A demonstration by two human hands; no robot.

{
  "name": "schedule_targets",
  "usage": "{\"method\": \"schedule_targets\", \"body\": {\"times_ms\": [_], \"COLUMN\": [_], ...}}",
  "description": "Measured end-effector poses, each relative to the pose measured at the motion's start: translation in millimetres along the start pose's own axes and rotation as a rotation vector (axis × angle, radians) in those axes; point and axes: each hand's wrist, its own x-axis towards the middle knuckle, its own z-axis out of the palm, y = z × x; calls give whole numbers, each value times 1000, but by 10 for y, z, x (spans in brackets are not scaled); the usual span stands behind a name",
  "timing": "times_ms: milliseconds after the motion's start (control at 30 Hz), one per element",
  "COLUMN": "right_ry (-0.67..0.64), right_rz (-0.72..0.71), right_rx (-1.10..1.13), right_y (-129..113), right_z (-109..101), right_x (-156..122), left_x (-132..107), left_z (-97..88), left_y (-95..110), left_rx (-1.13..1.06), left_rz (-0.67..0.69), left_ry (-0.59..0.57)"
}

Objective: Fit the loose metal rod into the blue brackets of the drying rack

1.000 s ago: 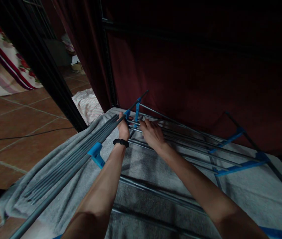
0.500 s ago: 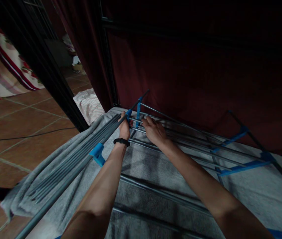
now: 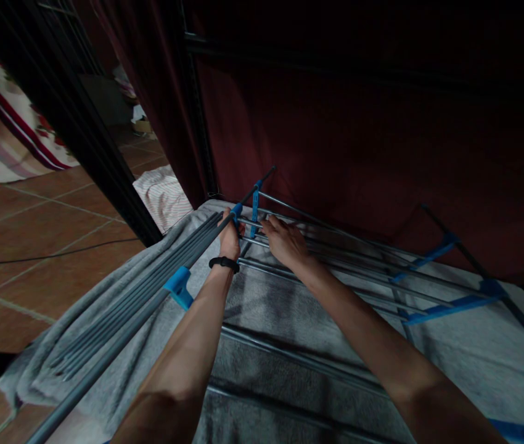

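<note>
A partly built rack of grey metal tubes and blue plastic brackets lies on its side over a grey blanket (image 3: pixel 266 302). My left hand (image 3: pixel 229 237), with a black band on the wrist, is closed around a blue bracket (image 3: pixel 236 213) on the long grey pole (image 3: pixel 118 339). The fingers on its far side are partly hidden. My right hand (image 3: pixel 286 240) is closed on a thin metal rod (image 3: pixel 249 222) whose left end meets that bracket. Just behind the rod, a second blue bracket (image 3: pixel 255 209) hangs from the same pole.
Several loose grey rods (image 3: pixel 142 290) lie side by side along the blanket's left part. More blue brackets (image 3: pixel 451 308) join the rods at the right. A dark red curtain (image 3: pixel 336 154) hangs behind, and a black post (image 3: pixel 86 135) slants at the left above the tiled floor (image 3: pixel 58 228).
The view has shifted very slightly. Both hands keep the same places on the bracket and the rod, with no clear movement of the rack.
</note>
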Motion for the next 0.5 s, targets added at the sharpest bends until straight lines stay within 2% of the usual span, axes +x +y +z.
{"method": "schedule_targets", "body": {"times_ms": [167,500], "right_ry": [1,-36], "right_rz": [8,-10], "right_rx": [0,-5], "right_y": [-3,1], "right_z": [-24,-70], "right_x": [3,55], "left_x": [-21,-15], "left_z": [-3,8], "left_y": [4,-3], "left_rx": [-3,10], "left_rz": [25,-8], "left_ry": [-48,-5]}}
